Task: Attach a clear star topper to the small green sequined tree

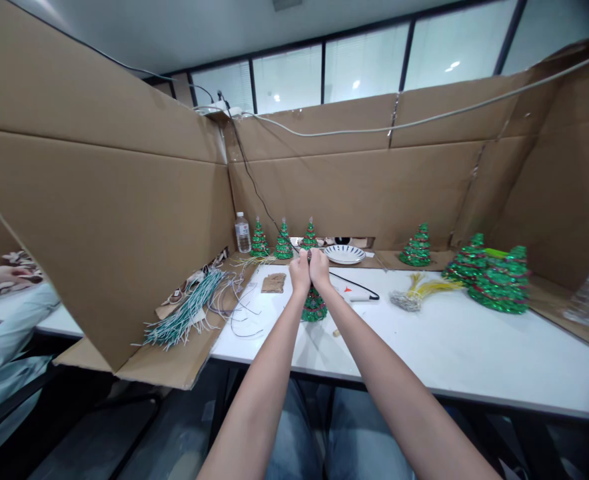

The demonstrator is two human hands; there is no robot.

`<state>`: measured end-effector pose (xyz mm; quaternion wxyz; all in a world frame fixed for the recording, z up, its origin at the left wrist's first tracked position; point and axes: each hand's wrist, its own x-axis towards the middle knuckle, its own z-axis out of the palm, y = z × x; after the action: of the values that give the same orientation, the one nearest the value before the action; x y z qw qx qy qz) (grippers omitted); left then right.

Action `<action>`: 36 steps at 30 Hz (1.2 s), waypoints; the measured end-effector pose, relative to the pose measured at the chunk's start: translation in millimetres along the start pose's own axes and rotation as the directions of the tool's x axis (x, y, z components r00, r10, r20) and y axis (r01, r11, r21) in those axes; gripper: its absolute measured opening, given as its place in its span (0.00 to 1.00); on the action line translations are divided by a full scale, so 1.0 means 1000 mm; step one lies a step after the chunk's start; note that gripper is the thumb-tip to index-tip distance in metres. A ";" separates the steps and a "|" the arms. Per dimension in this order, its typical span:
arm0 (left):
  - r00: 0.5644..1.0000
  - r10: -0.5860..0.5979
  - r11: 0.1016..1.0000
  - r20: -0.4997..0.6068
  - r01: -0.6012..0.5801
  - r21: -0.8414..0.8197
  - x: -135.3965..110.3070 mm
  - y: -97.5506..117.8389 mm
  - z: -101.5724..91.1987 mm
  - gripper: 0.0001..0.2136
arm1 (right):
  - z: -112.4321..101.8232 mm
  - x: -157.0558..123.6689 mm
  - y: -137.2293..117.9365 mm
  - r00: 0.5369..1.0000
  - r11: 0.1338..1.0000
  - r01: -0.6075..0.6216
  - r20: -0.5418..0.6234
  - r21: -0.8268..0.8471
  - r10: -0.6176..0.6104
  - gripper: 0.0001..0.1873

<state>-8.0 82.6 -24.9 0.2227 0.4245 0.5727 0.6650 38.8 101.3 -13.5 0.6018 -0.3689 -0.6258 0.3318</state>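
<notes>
My left hand [300,271] and my right hand [319,268] are pressed together, fingers closed, at the top of a small green tinsel Christmas tree [314,308]. The tree stands upright on the white table, its lower tiers showing between my wrists. My hands hide its tip and whatever small piece my fingertips may pinch there. Just right of my right wrist lies a white glue gun [358,293] with a black cord. To the left of my hands is a torn piece of brown cardboard [273,283].
Behind stand several finished-looking trees [283,241], a water bottle [243,233] and a striped plate [344,254]. Larger trees [504,283] and yellow-and-silver strands [417,293] lie right. Green-white strands [189,310] lie left. Cardboard walls [324,193] enclose the table; another person's sleeve [17,333] shows beyond.
</notes>
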 end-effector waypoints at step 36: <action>1.000 0.012 1.000 -0.014 -0.012 -0.017 -0.001 -0.001 0.000 0.15 | -0.002 -0.003 -0.005 1.000 1.000 -0.011 -0.007 0.014 0.011 0.17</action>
<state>-7.7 81.8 -25.9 0.2184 0.4216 0.5659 0.6741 40.7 96.4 -10.6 0.6048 -0.3693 -0.6193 0.3382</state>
